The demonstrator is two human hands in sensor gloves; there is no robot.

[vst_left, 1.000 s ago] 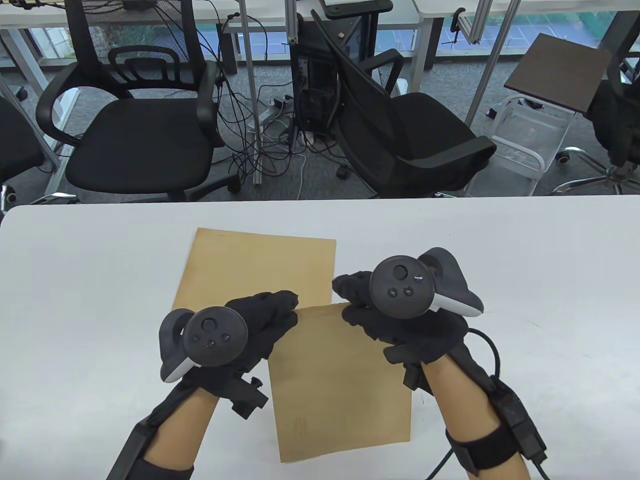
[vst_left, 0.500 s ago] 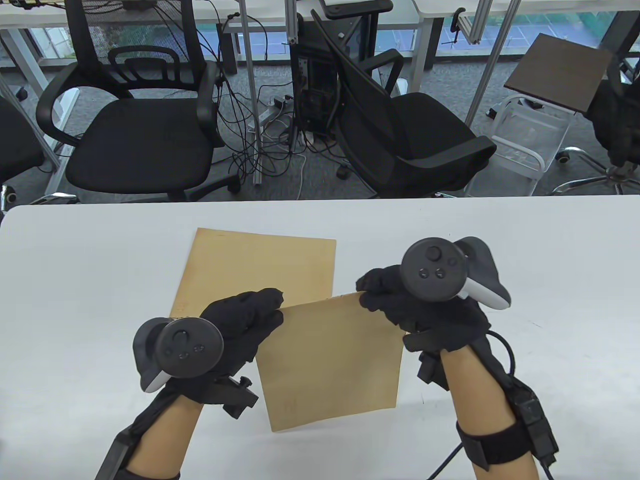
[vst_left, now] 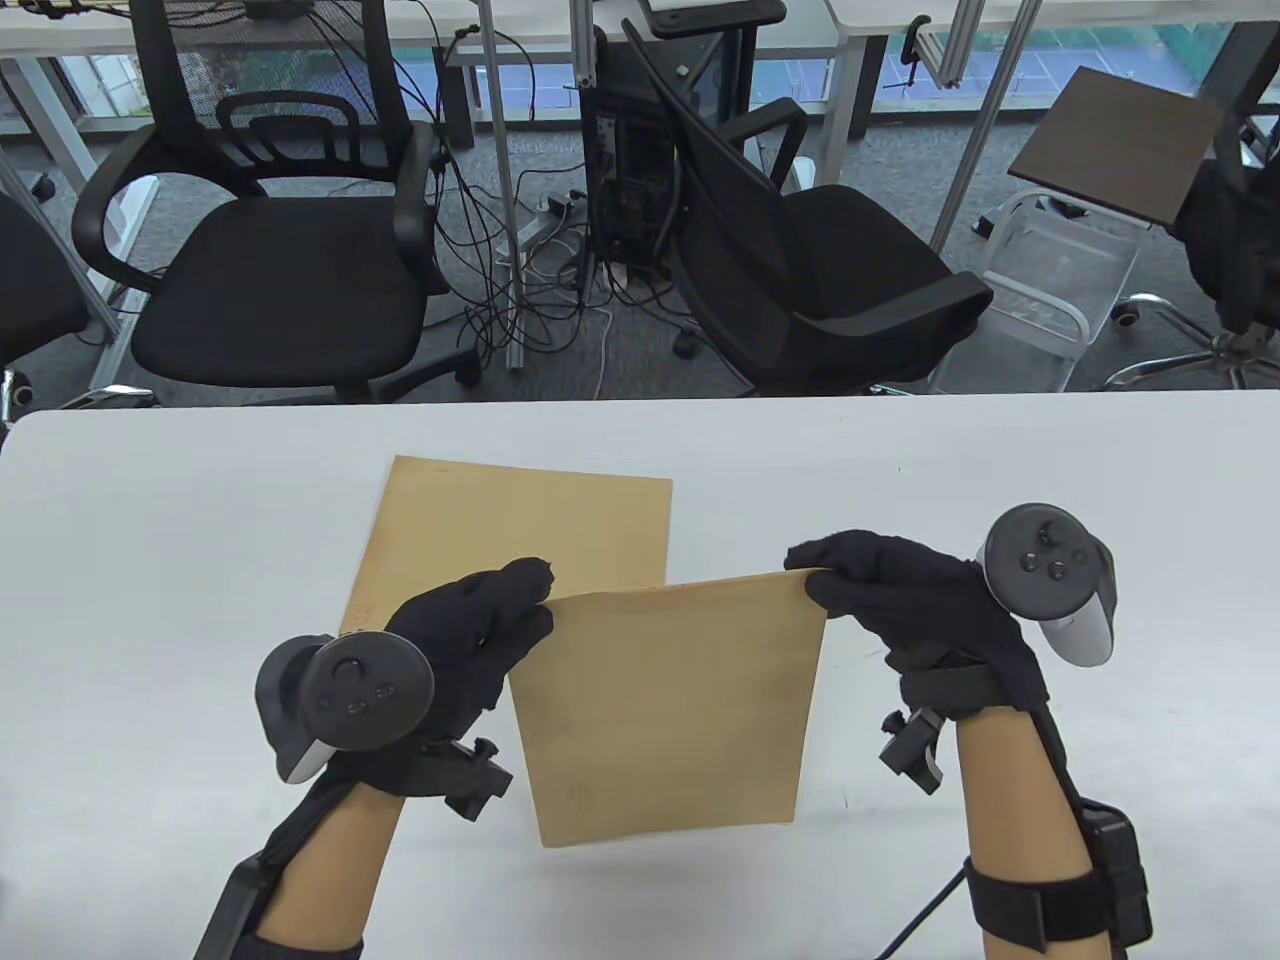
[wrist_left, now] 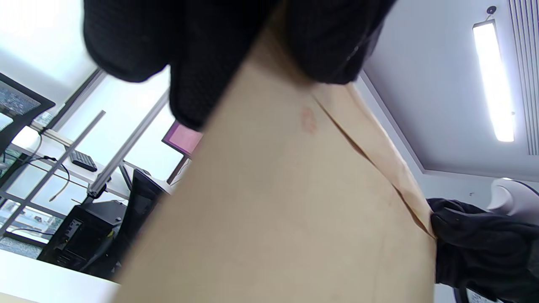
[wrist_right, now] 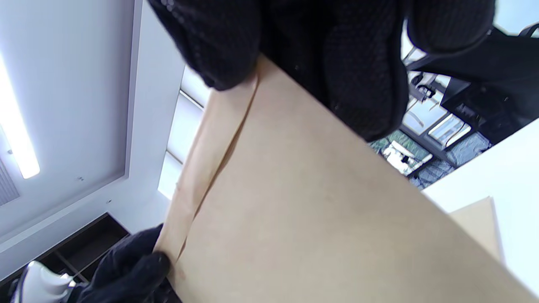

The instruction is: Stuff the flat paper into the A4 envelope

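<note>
A brown A4 envelope (vst_left: 670, 710) is held up off the white table (vst_left: 1000, 470), tilted with its top edge raised. My left hand (vst_left: 540, 597) pinches its top left corner and my right hand (vst_left: 808, 577) pinches its top right corner. The left wrist view shows the envelope (wrist_left: 273, 210) from below with its flap seam, my left fingers (wrist_left: 202, 50) on its corner and my right hand (wrist_left: 476, 240) at the far corner. The right wrist view shows the envelope (wrist_right: 316, 235) under my right fingers (wrist_right: 358, 63). A flat brown paper (vst_left: 520, 530) lies on the table behind the envelope.
Black office chairs (vst_left: 280, 260) and cables stand on the floor beyond the table's far edge. A corner of the flat paper (wrist_right: 480, 227) on the table shows in the right wrist view.
Both hands have lifted the envelope off the table. The right hand slid right along its top edge to the corner. The envelope now hangs tilted between the hands.
</note>
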